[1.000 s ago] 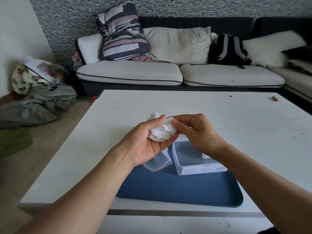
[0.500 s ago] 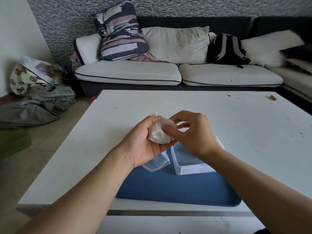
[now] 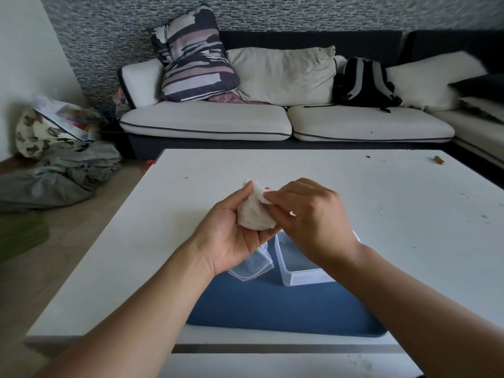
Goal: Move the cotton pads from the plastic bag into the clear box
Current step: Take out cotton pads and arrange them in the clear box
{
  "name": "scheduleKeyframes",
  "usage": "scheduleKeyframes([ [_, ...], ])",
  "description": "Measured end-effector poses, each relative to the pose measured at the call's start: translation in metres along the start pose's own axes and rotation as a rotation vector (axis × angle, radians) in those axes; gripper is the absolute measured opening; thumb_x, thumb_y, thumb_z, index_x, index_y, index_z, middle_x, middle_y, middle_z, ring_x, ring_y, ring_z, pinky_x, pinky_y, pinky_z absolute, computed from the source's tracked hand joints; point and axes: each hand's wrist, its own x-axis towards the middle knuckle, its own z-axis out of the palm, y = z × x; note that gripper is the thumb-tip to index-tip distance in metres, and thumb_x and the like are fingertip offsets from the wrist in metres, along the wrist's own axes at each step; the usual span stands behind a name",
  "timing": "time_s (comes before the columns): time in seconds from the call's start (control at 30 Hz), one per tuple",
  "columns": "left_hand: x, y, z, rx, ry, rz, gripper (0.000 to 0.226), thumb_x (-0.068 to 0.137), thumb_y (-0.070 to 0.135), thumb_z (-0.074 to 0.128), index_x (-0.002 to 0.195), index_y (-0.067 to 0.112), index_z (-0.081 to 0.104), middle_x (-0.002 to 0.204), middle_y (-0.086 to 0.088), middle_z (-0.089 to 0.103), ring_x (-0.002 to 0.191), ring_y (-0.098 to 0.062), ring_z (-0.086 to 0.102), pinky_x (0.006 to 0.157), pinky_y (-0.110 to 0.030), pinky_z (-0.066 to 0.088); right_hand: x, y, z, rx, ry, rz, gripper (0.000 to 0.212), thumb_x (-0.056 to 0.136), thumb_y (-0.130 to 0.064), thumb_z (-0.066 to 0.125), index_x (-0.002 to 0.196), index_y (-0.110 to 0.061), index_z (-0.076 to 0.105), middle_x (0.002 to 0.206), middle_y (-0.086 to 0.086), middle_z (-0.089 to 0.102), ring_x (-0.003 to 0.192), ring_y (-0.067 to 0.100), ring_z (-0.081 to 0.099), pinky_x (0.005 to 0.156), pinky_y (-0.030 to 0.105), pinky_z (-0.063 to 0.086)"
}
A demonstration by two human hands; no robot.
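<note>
We list: left hand (image 3: 231,236), grip curled round cotton pads (image 3: 252,214); right hand (image 3: 311,216), grip pinching them; plastic bag (image 3: 251,266), clear box (image 3: 300,271) on tray (image 3: 272,309).

Both hands (image 3: 272,222) crowd above the clear box (image 3: 297,266); table (image 3: 409,208) around lies open.

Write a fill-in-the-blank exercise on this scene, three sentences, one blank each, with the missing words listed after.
1. The left hand holds a bunch of white ____ above the table.
2. The clear box and the plastic bag both lie on a tray whose colour is ____.
3. The right hand pinches the bunch at its ____ edge.

Missing words: cotton pads; blue; top
</note>
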Motion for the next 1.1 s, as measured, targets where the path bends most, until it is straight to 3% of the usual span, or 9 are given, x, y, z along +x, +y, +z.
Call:
scheduleKeyframes([
  [0.13,0.001,0.001,-0.003,-0.006,-0.008,0.008,0.046,0.097,0.035,0.054,0.133,0.007,0.052,0.11,-0.013,0.067,0.09,-0.023,0.072,0.079,-0.036,0.062,0.0,-0.003,0.001,0.055,-0.072,0.02,0.011,0.09,-0.019,0.07,0.094,-0.016,0.08,0.081,0.001,0.071,0.07,0.027,0.063,0.057,0.036,0.053],
  [0.27,-0.002,0.004,-0.002,-0.042,-0.017,-0.005,0.036,0.101,0.035,0.05,0.113,0.003,0.06,0.097,-0.014,0.069,0.079,-0.022,0.071,0.073,-0.034,0.062,0.001,-0.002,-0.002,0.085,-0.162,-0.011,0.022,0.096,-0.028,0.063,0.104,-0.015,0.078,0.094,0.001,0.073,0.082,0.028,0.065,0.064,0.039,0.054],
  [0.4,-0.004,0.006,-0.004,-0.062,-0.031,-0.005,0.035,0.098,0.035,0.053,0.107,0.003,0.061,0.096,-0.012,0.067,0.078,-0.019,0.068,0.069,-0.032,0.061,0.001,-0.003,-0.003,0.103,-0.238,-0.02,0.033,0.098,-0.038,0.054,0.109,-0.016,0.077,0.102,0.001,0.072,0.091,0.029,0.066,0.069,0.04,0.055],
  [0.6,-0.008,0.006,-0.002,-0.02,-0.057,0.003,0.024,0.091,0.023,0.057,0.098,0.001,0.064,0.089,-0.013,0.067,0.073,-0.021,0.07,0.063,-0.029,0.059,0.001,-0.005,-0.005,0.095,-0.251,-0.003,0.034,0.097,-0.038,0.054,0.105,-0.015,0.077,0.097,0.002,0.073,0.084,0.029,0.065,0.066,0.039,0.055],
  [0.7,-0.008,0.007,-0.004,-0.028,-0.083,-0.009,0.029,0.086,0.011,0.063,0.111,0.0,0.058,0.097,-0.015,0.067,0.083,-0.026,0.072,0.076,-0.034,0.061,0.001,-0.005,-0.005,0.116,-0.26,0.047,0.029,0.098,-0.034,0.053,0.098,-0.016,0.076,0.087,0.002,0.073,0.077,0.027,0.064,0.064,0.039,0.054],
  [0.8,-0.007,0.008,-0.006,-0.068,-0.116,-0.016,0.052,0.076,0.005,0.074,0.123,0.001,0.053,0.104,-0.018,0.068,0.095,-0.029,0.07,0.084,-0.04,0.061,0.002,-0.004,-0.007,0.226,-0.255,0.127,0.03,0.099,-0.031,0.052,0.087,-0.014,0.074,0.081,-0.002,0.072,0.077,0.009,0.06,0.067,0.037,0.052],
  [0.87,-0.008,0.007,-0.004,-0.057,-0.112,-0.018,0.045,0.082,0.006,0.066,0.124,0.001,0.052,0.103,-0.018,0.069,0.093,-0.028,0.071,0.085,-0.04,0.061,0.002,-0.003,-0.008,0.281,-0.262,0.16,0.03,0.099,-0.028,0.053,0.083,-0.012,0.072,0.079,-0.003,0.071,0.074,0.001,0.054,0.069,0.035,0.051],
  [1.0,-0.01,0.005,0.002,-0.027,-0.076,-0.003,0.029,0.086,0.011,0.055,0.112,-0.001,0.06,0.1,-0.021,0.072,0.087,-0.029,0.075,0.088,-0.037,0.058,0.001,-0.002,-0.01,0.357,-0.262,0.23,0.026,0.099,-0.022,0.056,0.092,-0.007,0.075,0.08,0.004,0.073,0.072,0.023,0.063,0.069,0.029,0.05],
  [1.1,-0.008,0.004,0.002,-0.015,-0.045,0.001,0.025,0.084,0.011,0.059,0.103,-0.003,0.068,0.102,-0.02,0.07,0.089,-0.028,0.073,0.088,-0.037,0.058,0.001,0.0,-0.01,0.399,-0.24,0.277,0.024,0.098,-0.02,0.056,0.093,-0.006,0.075,0.08,0.008,0.074,0.072,0.027,0.065,0.07,0.023,0.052],
])
